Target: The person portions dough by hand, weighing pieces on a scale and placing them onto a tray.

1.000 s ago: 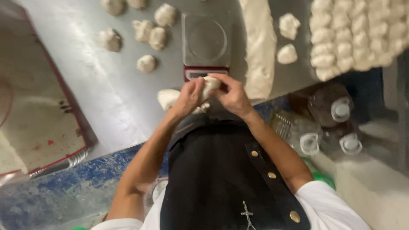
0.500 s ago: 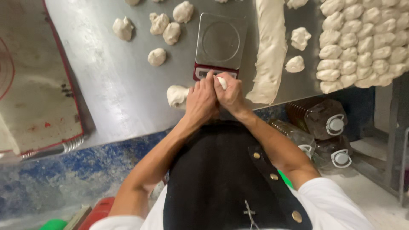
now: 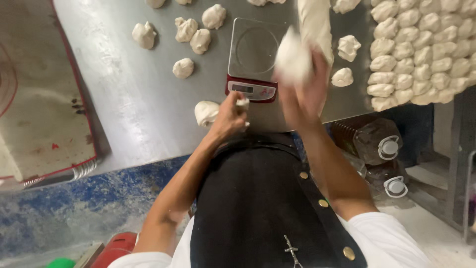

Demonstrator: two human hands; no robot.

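Two hands work at the near edge of the steel bench (image 3: 129, 114). Our left hand (image 3: 229, 116) sits low by the bench edge, its grip closed around a small bit of dough (image 3: 242, 103), pinched between thumb and fingers just in front of the red-fronted scale (image 3: 254, 59). Our right hand (image 3: 306, 87) is raised over the scale's right side, its grip wrapped around a larger dough piece (image 3: 293, 58); the motion blurs it, so we cannot tell how tightly the fingers close. Just left of our left hand lies a loose dough lump (image 3: 206, 112) on the bench. A long dough log (image 3: 314, 22) runs back beside the scale, partly behind the held piece. Farther left and back, several portioned lumps (image 3: 193, 34) lie scattered, well apart from each other. Between the log and the right edge lie two more lumps (image 3: 347, 47), and beyond them a packed block of dough balls (image 3: 421, 49) in touching rows. Under the bench on the right stand plastic bottles (image 3: 369, 141) of amber liquid.
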